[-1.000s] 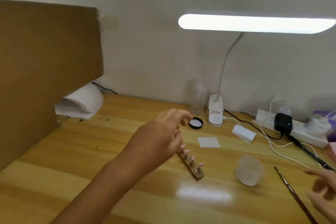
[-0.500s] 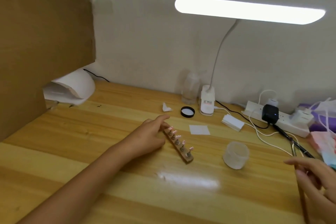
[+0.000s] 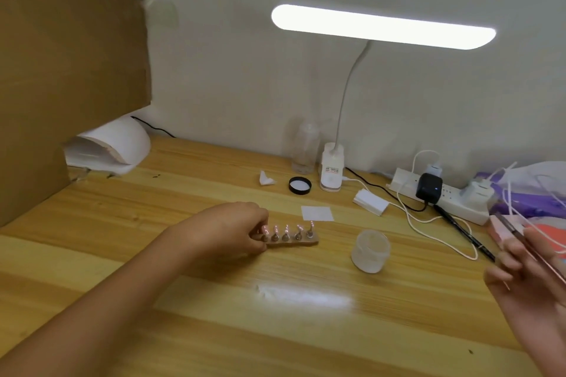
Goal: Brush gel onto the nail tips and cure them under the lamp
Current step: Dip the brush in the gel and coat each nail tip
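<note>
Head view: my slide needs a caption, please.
Left hand grips the wooden nail-tip holder; right hand holds a thin brush right of the frosted jar.

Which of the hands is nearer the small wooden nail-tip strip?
Left. The left hand grips the small wooden strip at one end; the right hand is far to its right, holding a thin brush.

Five nail tips (image 3: 287, 229), one jar (image 3: 370, 251), one lid (image 3: 300, 185), one brush (image 3: 510, 228)
</note>
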Motion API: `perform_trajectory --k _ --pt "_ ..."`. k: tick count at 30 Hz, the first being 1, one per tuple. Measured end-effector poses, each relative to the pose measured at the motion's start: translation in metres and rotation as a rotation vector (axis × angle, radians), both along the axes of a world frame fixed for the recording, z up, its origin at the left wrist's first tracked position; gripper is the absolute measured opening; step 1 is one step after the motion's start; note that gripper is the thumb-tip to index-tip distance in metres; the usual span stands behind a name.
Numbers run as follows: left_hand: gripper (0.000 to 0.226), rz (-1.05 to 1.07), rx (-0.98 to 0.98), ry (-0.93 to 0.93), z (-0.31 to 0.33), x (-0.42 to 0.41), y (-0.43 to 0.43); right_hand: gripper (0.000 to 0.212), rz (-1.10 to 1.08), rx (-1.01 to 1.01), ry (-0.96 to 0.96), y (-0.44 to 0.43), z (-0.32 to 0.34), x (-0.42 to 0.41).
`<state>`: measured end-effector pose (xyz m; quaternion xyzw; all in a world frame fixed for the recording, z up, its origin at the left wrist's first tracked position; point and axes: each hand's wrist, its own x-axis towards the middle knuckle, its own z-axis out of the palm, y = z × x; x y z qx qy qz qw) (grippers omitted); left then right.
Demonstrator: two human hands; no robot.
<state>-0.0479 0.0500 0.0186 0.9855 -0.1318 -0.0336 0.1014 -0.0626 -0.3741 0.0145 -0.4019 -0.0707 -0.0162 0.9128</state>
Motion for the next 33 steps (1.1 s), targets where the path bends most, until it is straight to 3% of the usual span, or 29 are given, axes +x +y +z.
perform_trajectory --k 2,4,6,8,10,12,15,17,19,21,23,25,29,33 --pt "0.027 0.013 0.022 0.033 0.006 -0.006 -0.005 0.040 -0.240 -0.141 0.149 -0.003 0.000 0.004" --pt "0.030 0.030 0.058 0.072 0.010 -0.013 -0.011 0.032 -0.171 -0.056 0.144 0.003 -0.011 0.021" --pt "0.033 0.048 0.102 0.068 0.009 -0.021 -0.020 0.027 -0.313 -0.157 0.147 0.005 -0.018 0.028" --pt "0.042 0.024 0.094 0.108 0.011 -0.031 -0.036 0.012 -0.258 -0.158 0.079 0.013 -0.013 0.022" --pt "0.048 -0.052 -0.016 0.270 0.017 -0.043 -0.052 0.023 -0.193 -0.164 0.035 0.010 -0.011 0.016" --pt "0.048 -0.192 -0.139 0.506 0.025 -0.055 -0.061 0.021 -0.164 -0.166 -0.032 0.013 -0.008 0.009" --pt "0.034 -0.298 -0.162 0.697 0.037 -0.055 -0.055 0.023 -0.155 -0.184 -0.027 0.021 -0.012 0.003" --pt "0.020 -0.195 -0.211 0.575 0.030 -0.042 -0.049 0.029 -0.161 -0.205 0.029 0.022 -0.012 0.001" --pt "0.015 -0.048 -0.305 0.283 0.014 -0.029 -0.048 0.027 -0.135 -0.203 0.039 0.028 -0.010 -0.003" --pt "0.030 -0.034 -0.410 0.093 -0.003 -0.022 -0.054 0.032 -0.110 -0.211 0.048 0.027 -0.011 -0.005" --pt "0.053 -0.103 -0.457 0.079 -0.016 -0.019 -0.061 0.042 -0.096 -0.239 0.036 0.028 -0.011 -0.008" --pt "0.062 -0.143 -0.440 0.097 -0.022 -0.018 -0.067 0.044 -0.080 -0.284 0.024 0.030 -0.010 -0.011" --pt "0.056 -0.136 -0.425 0.024 -0.023 -0.024 -0.074 0.043 -0.045 -0.351 0.009 0.035 -0.009 -0.018" --pt "0.048 -0.180 -0.463 0.091 -0.021 -0.041 -0.092 0.043 -0.020 -0.397 -0.008 0.041 -0.009 -0.022"
